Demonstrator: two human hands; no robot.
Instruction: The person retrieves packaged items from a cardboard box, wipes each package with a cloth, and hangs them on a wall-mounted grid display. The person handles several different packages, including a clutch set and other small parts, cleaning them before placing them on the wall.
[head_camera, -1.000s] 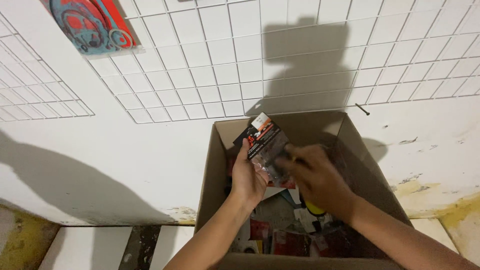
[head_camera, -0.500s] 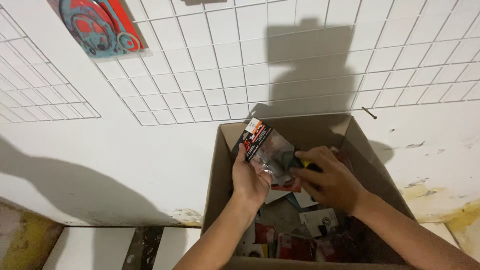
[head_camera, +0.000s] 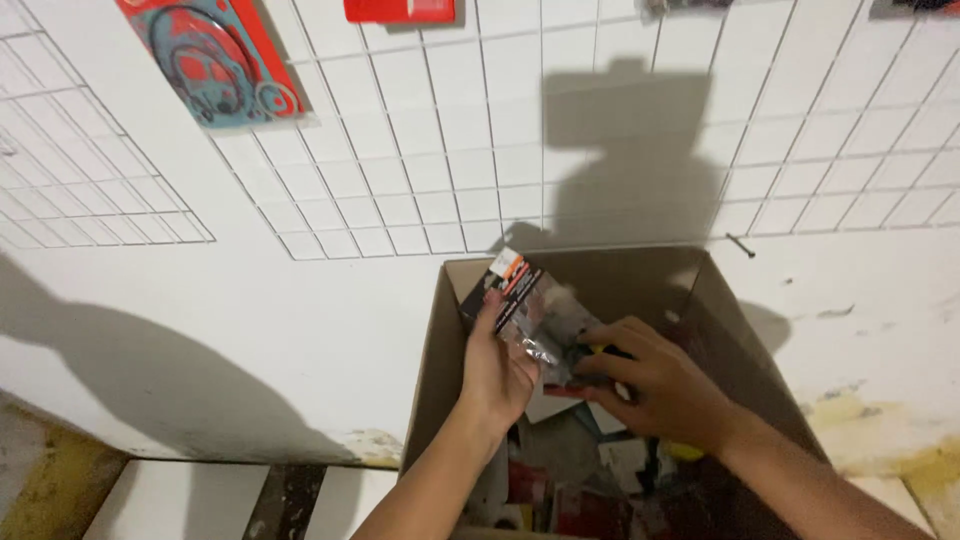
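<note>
My left hand (head_camera: 497, 365) holds up a small clear packet with a black and red header card (head_camera: 515, 300) above an open cardboard box (head_camera: 430, 360). My right hand (head_camera: 655, 385) is beside it, fingers curled around the lower edge of the same packet and other flat packets behind it. The box is full of several small packaged items (head_camera: 590, 480) in red, white and black. Both forearms reach in from the bottom of the view.
A white wire grid panel (head_camera: 480, 150) hangs on the white wall behind the box. A red and blue carded item (head_camera: 210, 60) hangs at upper left and a red one (head_camera: 400, 10) at the top. A nail (head_camera: 740, 245) sticks out of the wall to the right.
The view has tilted up a little, so the box sits lower in the picture. Both hands stay on the packets, and the right hand has slid lower and to the right.
</note>
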